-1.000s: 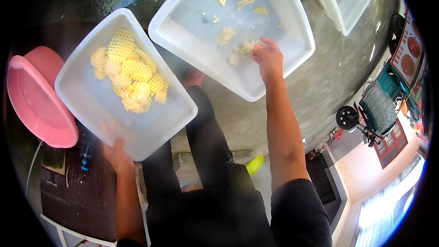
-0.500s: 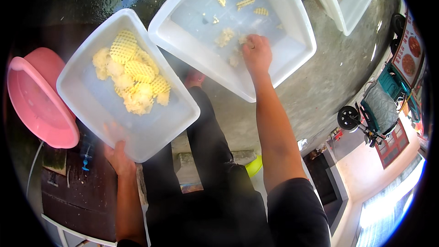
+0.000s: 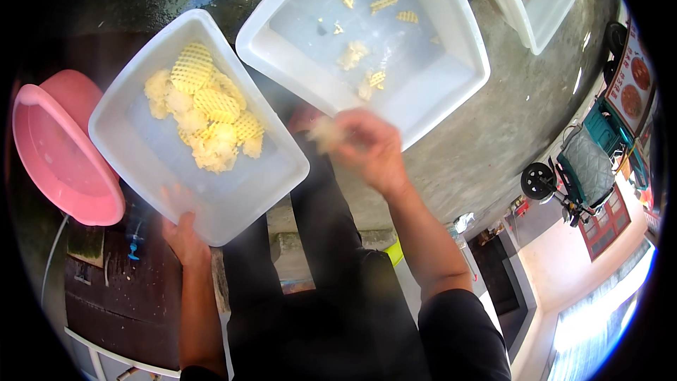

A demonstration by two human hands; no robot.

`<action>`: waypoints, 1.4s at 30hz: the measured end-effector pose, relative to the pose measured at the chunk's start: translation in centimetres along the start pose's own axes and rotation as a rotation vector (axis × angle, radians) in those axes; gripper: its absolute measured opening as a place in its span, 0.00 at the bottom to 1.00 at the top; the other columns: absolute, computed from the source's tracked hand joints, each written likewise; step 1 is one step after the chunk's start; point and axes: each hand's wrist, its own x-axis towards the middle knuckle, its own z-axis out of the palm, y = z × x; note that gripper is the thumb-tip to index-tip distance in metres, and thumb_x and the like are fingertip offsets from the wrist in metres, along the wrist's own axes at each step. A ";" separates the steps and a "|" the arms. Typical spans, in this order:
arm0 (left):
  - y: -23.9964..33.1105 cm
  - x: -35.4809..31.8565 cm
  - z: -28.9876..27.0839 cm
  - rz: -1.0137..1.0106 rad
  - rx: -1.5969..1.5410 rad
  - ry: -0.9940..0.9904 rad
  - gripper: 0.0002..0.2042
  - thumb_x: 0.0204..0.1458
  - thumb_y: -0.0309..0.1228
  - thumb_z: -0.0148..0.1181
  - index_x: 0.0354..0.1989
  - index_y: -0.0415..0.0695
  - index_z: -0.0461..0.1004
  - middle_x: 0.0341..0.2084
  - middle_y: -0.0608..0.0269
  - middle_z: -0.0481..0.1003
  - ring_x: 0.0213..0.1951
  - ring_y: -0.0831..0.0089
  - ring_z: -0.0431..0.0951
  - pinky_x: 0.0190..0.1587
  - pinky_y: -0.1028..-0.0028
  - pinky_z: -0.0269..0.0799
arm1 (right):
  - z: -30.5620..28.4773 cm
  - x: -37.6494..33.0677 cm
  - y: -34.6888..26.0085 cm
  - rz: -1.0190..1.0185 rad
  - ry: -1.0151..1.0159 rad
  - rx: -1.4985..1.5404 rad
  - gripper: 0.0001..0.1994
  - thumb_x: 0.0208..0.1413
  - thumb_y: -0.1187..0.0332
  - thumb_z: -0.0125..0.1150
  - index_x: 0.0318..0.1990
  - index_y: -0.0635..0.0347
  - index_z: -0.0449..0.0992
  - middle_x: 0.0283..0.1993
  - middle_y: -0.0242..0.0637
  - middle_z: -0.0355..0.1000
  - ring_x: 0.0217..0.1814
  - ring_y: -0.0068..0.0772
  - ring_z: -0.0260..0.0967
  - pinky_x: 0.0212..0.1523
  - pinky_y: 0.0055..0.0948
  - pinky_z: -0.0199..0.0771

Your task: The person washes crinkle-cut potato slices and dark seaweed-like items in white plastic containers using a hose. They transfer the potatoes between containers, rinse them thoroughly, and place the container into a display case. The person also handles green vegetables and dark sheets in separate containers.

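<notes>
My left hand [image 3: 187, 241] grips the near wall of a white plastic tub [image 3: 257, 215], its fingers under the translucent side and its thumb outside. In this tub lies a heap of yellow waffle-cut slices [image 3: 192, 68] mixed with pale, soft clumps [image 3: 215, 152]. My right hand [image 3: 370, 147], smeared by motion, pinches a small pale yellow clump [image 3: 323, 132] in the gap between the two tubs. Beyond it, a second white tub [image 3: 448, 74] holds scattered waffle-cut pieces [image 3: 384, 3] and pale bits [image 3: 352, 54].
A pink basin [image 3: 53, 159] stands left of the held tub. Another white container [image 3: 546, 17] sits at the far right on the concrete floor [image 3: 508, 113]. To the right is a parked scooter [image 3: 582, 166]. Below the basin is a dark brown surface [image 3: 120, 303].
My right hand has come up out of the second tub and moved left and nearer, carrying the pale clump. My left hand stays on the first tub.
</notes>
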 end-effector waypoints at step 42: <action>1.1 -2.0 0.0 0.074 -0.031 -0.014 0.28 0.42 0.13 0.41 0.58 0.33 0.58 0.49 0.54 0.67 0.49 0.66 0.69 0.52 0.70 0.64 | -10.6 7.3 2.7 0.059 0.571 0.340 0.12 0.45 0.75 0.61 0.40 0.65 0.72 0.31 0.36 0.70 0.28 0.24 0.67 0.30 0.22 0.69</action>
